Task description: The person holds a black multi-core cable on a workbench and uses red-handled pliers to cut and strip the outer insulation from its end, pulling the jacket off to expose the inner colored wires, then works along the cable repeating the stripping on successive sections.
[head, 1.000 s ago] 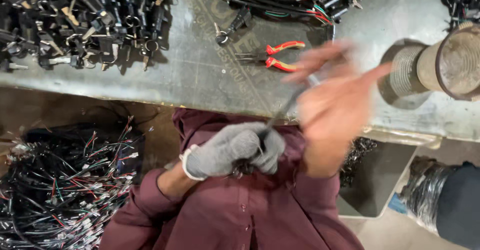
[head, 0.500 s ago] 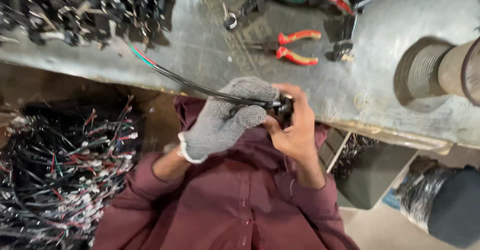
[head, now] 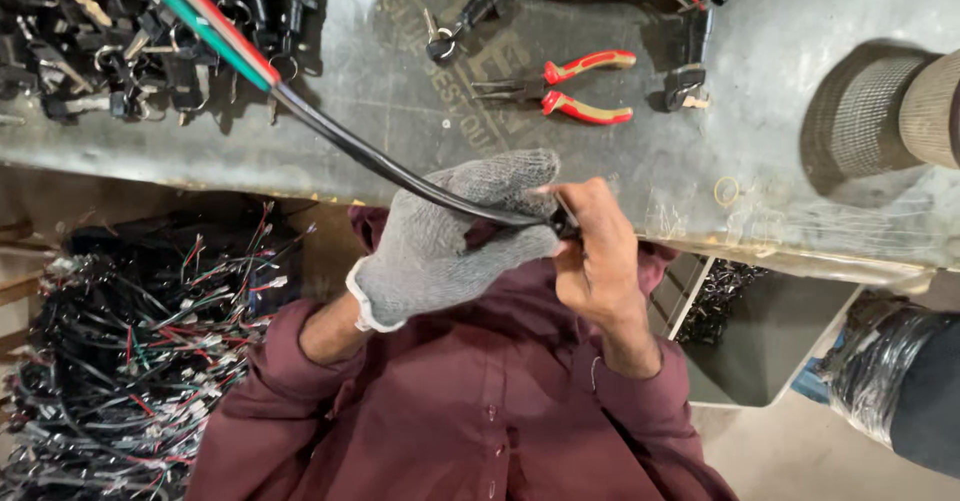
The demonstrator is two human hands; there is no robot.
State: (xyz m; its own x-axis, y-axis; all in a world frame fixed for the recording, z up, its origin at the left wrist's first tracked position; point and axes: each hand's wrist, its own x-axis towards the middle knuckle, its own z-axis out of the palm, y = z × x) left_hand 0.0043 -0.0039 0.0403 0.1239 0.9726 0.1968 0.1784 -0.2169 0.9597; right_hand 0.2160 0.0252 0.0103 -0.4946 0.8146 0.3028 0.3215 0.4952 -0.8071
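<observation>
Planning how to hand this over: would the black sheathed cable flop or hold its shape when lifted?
The black cable arcs smoothly between the gloved left hand and its coloured wires, so probably springy, not limp. The sheath looks glossy, perhaps slippery against the bare right hand.

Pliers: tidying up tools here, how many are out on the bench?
1. The red-handled pliers lie on the metal bench, beyond both hands. Others may be hidden among the cable piles.

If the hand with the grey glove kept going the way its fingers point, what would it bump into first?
The gloved left hand points up and to the right, across the bench. First it would likely meet the red-handled pliers lying there, though depth is hard to judge. It grips a black cable.
</observation>
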